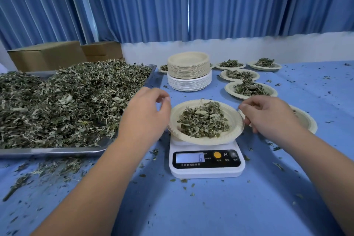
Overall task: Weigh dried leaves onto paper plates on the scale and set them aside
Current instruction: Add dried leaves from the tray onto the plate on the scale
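Two forearms (99,188) were stretched over a blue cloth (191,212) toward a white scale (206,170), whose display was seen to read 6. A plate (203,141) was borne on the scale, overhanging its platform, and a small mound of leaves (205,120) was held in it. The hands were kept apart, one at each side of the plate. The right rim was pinched by the right hand (268,115), thumb above and fingers beneath. The left hand (145,115) was set against the left rim with fingers loosely curled. Whether the rim was gripped could not be told, as that edge was hidden by the hand itself.

To the left, a metal tray (57,151) was filled with a large heap (67,101) of dried leaves, piled above its rim. Behind the scale a tall stack (188,69) of empty plates was set, tan ones above white ones. To the right of the stack, four filled plates (229,90) were laid out, each with its own mound. One further plate (308,122) was half hidden behind the right hand, and its contents could not be made out. Crumbs (57,168) were scattered over the cloth. Boxes (47,53) and a blue curtain (229,5) were ranged at the back.
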